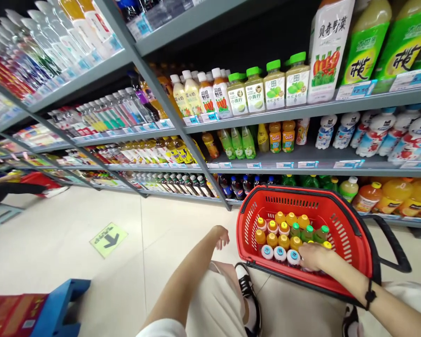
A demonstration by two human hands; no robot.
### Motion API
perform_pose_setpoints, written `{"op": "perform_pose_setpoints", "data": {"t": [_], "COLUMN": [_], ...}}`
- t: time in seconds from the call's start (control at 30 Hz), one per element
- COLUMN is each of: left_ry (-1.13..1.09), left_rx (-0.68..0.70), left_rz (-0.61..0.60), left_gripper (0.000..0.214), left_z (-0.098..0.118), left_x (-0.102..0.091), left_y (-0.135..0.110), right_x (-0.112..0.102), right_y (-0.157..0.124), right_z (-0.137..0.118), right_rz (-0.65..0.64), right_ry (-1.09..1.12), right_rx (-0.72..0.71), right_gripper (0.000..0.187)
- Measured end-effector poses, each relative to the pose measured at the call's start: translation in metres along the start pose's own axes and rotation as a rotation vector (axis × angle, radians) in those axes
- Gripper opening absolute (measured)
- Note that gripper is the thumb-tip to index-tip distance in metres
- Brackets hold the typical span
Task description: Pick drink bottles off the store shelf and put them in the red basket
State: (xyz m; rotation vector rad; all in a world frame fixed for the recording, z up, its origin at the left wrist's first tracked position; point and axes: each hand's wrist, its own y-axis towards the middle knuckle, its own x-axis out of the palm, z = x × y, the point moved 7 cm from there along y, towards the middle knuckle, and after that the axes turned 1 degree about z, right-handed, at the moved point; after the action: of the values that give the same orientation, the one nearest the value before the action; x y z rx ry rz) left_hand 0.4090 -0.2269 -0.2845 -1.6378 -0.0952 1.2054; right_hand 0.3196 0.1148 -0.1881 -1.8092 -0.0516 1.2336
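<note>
A red shopping basket (pixel 303 199) with a black handle (pixel 389 243) sits on the floor before the shelves. Inside stand several rows of upright bottles, among them orange juice bottles (pixel 284 241), green-capped bottles (pixel 307 233) and white-capped bottles (pixel 279 253). My right hand (pixel 312 256) reaches into the near side, beside the white-capped bottles; its fingers curl downward, and what they grip is hidden beneath the hand. Outside the basket's left side hangs my left hand (pixel 221 237), holding nothing, with the fingers apart.
Grey shelves (pixel 210 121) full of drinks run along the aisle. A floor sticker (pixel 108 239) with an arrow lies to the left. Red boxes (pixel 14 313) rest by a blue pallet (pixel 61 311) at lower left. Another person's leg (pixel 17 193) shows at far left.
</note>
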Motion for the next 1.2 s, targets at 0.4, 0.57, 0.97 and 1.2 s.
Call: {"op": "perform_pose_setpoints", "data": {"t": [0.4,0.57,0.97,1.2], "left_ry": [-0.051,-0.059,-0.123,-0.087], "left_rx": [-0.040,-0.071,-0.095,-0.094], "left_rz": [-0.237,-0.272,-0.264,-0.253], "left_gripper": [0.034,0.038,0.040,0.037], "left_z": [-0.006,-0.018,-0.022,-0.015], "left_x": [0.024,0.029,0.023,0.021], "left_y": [0.056,0.059,0.055,0.050], "right_x": [0.009,0.009,0.004,0.000], "right_y": [0.010,0.006,-0.007,-0.014], "right_z": [-0.009,-0.003,-0.007,-0.004], "right_rz": [-0.001,-0.023,0.020,-0.024], "right_ry": [0.022,0.026,0.020,0.028], "right_rx": [-0.067,-0.062,-0.124,-0.083], "right_gripper": [0.029,0.030,0.038,0.033]}}
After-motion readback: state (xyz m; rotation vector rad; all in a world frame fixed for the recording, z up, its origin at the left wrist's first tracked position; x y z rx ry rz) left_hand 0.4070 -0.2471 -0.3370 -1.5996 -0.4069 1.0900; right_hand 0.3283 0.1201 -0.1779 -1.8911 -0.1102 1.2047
